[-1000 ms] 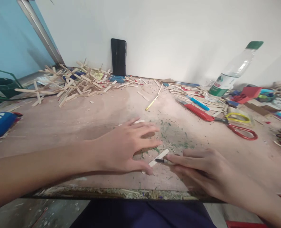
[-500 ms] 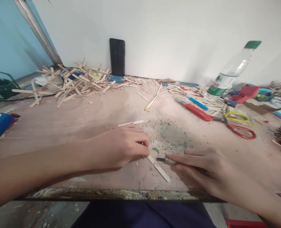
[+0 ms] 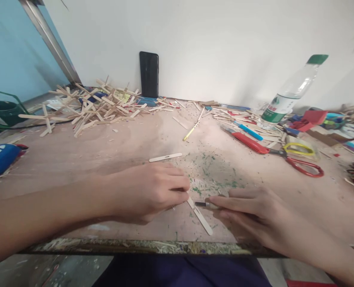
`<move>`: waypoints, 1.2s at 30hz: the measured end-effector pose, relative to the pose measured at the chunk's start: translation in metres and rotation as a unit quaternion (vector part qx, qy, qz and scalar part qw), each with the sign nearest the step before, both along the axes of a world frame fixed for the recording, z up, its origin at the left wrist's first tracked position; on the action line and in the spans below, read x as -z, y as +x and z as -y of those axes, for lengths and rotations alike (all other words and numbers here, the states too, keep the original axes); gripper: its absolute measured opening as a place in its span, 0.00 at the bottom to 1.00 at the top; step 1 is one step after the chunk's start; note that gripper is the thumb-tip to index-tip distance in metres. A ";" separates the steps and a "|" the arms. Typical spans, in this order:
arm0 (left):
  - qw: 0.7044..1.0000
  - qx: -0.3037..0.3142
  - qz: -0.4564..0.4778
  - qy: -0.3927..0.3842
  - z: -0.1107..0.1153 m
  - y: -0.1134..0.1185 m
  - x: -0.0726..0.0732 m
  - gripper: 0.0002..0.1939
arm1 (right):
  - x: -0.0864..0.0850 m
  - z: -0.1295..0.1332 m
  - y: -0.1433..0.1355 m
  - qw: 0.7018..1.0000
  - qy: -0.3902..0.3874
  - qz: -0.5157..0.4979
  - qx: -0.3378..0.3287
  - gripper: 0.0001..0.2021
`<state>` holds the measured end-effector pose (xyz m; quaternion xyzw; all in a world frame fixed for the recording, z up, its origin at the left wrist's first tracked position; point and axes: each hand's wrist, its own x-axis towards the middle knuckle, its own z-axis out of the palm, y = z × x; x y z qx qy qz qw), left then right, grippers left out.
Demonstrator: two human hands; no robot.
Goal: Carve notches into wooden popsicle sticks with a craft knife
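A wooden craft stick (image 3: pixel 203 221) lies slanted on the worktable (image 3: pixel 129 139), its upper end under the fingers of my left hand (image 3: pixel 165 189), which is closed on it. A notch shows near the middle of the stick. My right hand (image 3: pixel 254 211) grips a small carving knife (image 3: pixel 201 204) by its handle, mostly hidden in the fingers. The dark flat blade points left and reaches the stick's edge near the notch; whether it touches I cannot tell. Just beyond my left hand lies another craft stick (image 3: pixel 165 157) with a slot in its middle.
Joined craft sticks (image 3: pixel 96 105) are piled at the back left, beside an upright phone (image 3: pixel 149 75). To the right are a red utility knife (image 3: pixel 250 142), scissors (image 3: pixel 305 166) and a tilted water bottle (image 3: pixel 280 105). Green shavings (image 3: pixel 207 169) litter the middle.
The knife blade has shifted slightly left, closer to the stick. The stick's lower end has swung a little left, and the left hand still holds it.
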<state>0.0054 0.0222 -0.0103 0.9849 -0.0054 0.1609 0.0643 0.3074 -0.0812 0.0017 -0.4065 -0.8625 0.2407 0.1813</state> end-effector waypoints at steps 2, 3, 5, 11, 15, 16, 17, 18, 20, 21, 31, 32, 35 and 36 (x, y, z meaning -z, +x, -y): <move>1.000 0.001 -0.015 0.022 0.003 -0.001 0.000 0.13 | 0.002 0.000 0.002 1.000 -0.010 0.001 -0.005 0.17; 0.999 0.003 -0.022 0.036 0.005 -0.001 -0.001 0.12 | 0.003 0.000 0.003 1.000 -0.013 0.002 -0.006 0.17; 0.998 0.009 -0.028 0.061 0.008 -0.001 -0.002 0.11 | 0.003 -0.001 0.005 1.000 -0.021 -0.001 -0.005 0.17; 0.998 0.005 -0.010 0.059 0.013 0.000 -0.005 0.10 | 0.000 -0.003 0.000 0.998 -0.063 -0.023 0.019 0.16; 0.998 0.007 -0.005 0.061 0.012 0.002 -0.004 0.10 | 0.000 -0.006 0.000 0.999 -0.040 -0.026 0.003 0.15; 0.998 0.007 -0.007 0.062 0.012 0.002 -0.004 0.10 | 0.000 -0.007 0.000 0.999 -0.029 -0.026 -0.004 0.15; 0.998 0.007 -0.010 0.063 0.012 0.002 -0.004 0.10 | 0.001 -0.007 0.001 0.999 -0.020 -0.027 -0.010 0.15; 0.998 0.007 -0.014 0.064 0.012 0.002 -0.004 0.10 | 0.001 -0.007 0.001 0.999 -0.016 -0.025 -0.011 0.15; 0.998 0.005 -0.020 0.068 0.012 0.003 -0.004 0.11 | 0.001 -0.007 0.001 0.999 -0.019 -0.025 -0.011 0.14; 0.998 0.004 -0.021 0.067 0.012 0.003 -0.005 0.10 | 0.000 -0.007 0.001 0.999 -0.025 -0.027 -0.008 0.14; 0.999 -0.033 -0.011 0.030 0.002 0.001 -0.001 0.11 | -0.030 -0.034 -0.008 0.997 -0.052 0.034 -0.048 0.14; 0.999 -0.043 -0.002 0.014 0.000 0.001 0.000 0.11 | -0.030 -0.038 -0.007 0.997 -0.048 0.033 -0.054 0.14; 0.997 -0.068 0.020 -0.044 -0.004 0.002 0.005 0.19 | -0.024 -0.047 -0.001 0.996 -0.043 0.020 -0.073 0.14; 0.995 -0.075 0.026 -0.059 -0.003 0.003 0.007 0.23 | -0.021 -0.049 0.000 0.996 -0.042 0.013 -0.079 0.15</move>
